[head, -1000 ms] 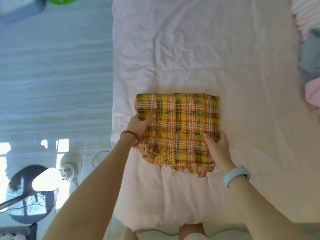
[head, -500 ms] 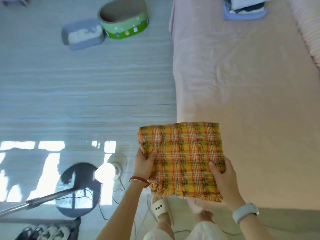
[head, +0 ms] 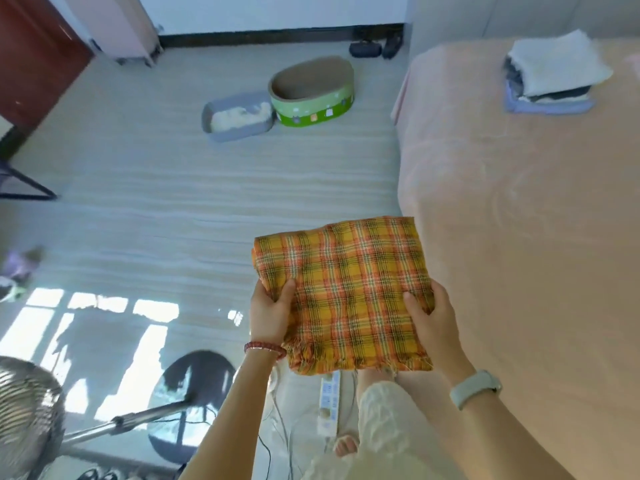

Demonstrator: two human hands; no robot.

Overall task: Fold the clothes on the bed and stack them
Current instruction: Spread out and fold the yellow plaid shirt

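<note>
A folded yellow and orange plaid cloth (head: 346,289) with a fringed near edge is held flat in the air beside the bed's left edge. My left hand (head: 268,315) grips its left side, thumb on top. On the cloth's right side my right hand (head: 433,323) holds it the same way. The bed (head: 536,237) with a pink sheet fills the right of the view. A stack of folded clothes (head: 550,76), white on top and blue at the bottom, sits at the bed's far end.
On the floor lie a green oval basket (head: 313,91), a grey tray (head: 239,116), a power strip (head: 329,400) with cables and a standing fan (head: 31,417) at the lower left. A dark red door (head: 31,57) is at the far left.
Both hands lifted the folded plaid cloth off the bed and carried it left, off the bed's edge. The view swung up and now shows the stack at the far end.
</note>
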